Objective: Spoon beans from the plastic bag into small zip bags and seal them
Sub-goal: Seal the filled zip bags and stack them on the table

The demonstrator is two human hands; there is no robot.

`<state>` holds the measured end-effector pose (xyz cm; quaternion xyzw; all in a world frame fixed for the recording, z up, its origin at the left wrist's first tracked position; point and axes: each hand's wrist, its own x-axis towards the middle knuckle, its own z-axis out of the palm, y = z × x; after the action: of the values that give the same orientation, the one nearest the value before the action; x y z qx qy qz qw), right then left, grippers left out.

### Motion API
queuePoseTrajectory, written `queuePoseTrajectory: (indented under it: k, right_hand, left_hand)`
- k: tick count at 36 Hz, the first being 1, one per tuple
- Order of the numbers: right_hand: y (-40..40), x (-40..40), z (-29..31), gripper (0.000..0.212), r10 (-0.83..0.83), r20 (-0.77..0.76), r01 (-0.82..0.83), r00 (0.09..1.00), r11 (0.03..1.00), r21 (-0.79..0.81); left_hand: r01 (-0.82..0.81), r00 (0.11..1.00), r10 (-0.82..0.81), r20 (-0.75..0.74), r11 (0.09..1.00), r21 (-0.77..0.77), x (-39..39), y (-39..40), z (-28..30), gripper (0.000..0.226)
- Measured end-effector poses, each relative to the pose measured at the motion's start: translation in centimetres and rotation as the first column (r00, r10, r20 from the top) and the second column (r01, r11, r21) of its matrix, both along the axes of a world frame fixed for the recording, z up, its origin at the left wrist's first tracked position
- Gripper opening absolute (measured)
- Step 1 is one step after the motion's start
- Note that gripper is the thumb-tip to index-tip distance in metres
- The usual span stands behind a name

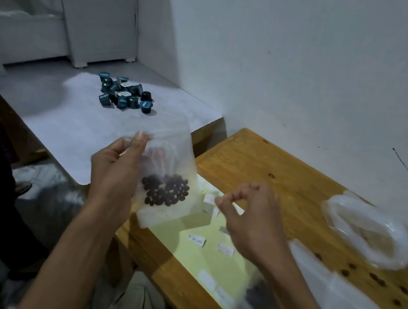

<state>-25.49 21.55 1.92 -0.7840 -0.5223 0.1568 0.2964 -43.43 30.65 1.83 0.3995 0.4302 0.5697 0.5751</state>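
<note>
Left hand (114, 166) pinches zip bag (167, 175) at its top edge, frame center; beans (165, 193) sit inside. Right hand (249, 216), fingers loosely curled, holds nothing, above table (288, 174).

Two bare forearms, no sleeves, watch or rings visible. Short, trimmed nails on the left hand (114, 166) and right hand (253, 222). Below, light greyish-khaki trousers (142, 306) with a stitched seam.
</note>
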Motion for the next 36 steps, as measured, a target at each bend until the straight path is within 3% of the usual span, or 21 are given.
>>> queuePoseTrajectory:
  k: [4,8,14,18,24,27,29,33,36]
  right_hand:
    - [0.2,0.3,3.4,0.017,0.097,-0.039,-0.088,0.995,0.98,0.179]
    - [1.0,0.2,4.6,0.022,0.171,0.022,-0.172,0.985,0.968,0.182]
    - [1.5,1.4,3.8,0.017,0.091,0.168,-0.119,0.982,0.978,0.169]
    - [1.3,2.2,3.4,0.017,0.086,0.171,-0.117,0.982,0.977,0.179]
    - [0.9,3.2,3.3,0.023,0.074,0.157,-0.105,0.985,0.975,0.198]
    - [0.5,3.7,2.9,0.014,0.048,0.061,-0.063,0.997,0.962,0.264]
    - [0.2,4.1,2.6,0.029,0.018,-0.121,0.019,0.993,0.953,0.303]
    - [0.0,4.9,2.5,0.055,0.053,-0.58,0.149,0.813,0.944,0.294]
    - [0.3,5.4,2.6,0.056,0.054,-0.662,0.237,0.748,0.909,0.342]
  left_hand:
    - [0.104,0.992,-0.103,-0.07,0.995,0.008,1.6,-0.5,0.4,0.031]
    - [0.223,0.971,-0.225,-0.08,0.974,-0.023,3.6,-1.6,0.7,0.027]
    - [0.291,0.955,-0.292,-0.048,0.956,-0.036,5.4,-2.3,0.9,0.03]
    - [0.332,0.942,-0.332,-0.057,0.943,0.0,6.2,-2.4,0.9,0.025]
    - [0.361,0.928,-0.35,-0.128,0.93,0.072,7.4,-2.7,0.9,0.038]
    - [0.346,0.931,-0.329,-0.158,0.933,0.096,8.0,-2.7,1.0,0.031]
    - [0.35,0.929,-0.329,-0.172,0.93,0.113,8.3,-2.6,1.3,0.037]
    - [0.385,0.913,-0.36,-0.193,0.916,0.113,9.0,-2.1,1.7,0.038]
    - [0.39,0.909,-0.368,-0.194,0.917,0.084,9.9,-1.4,1.8,0.042]
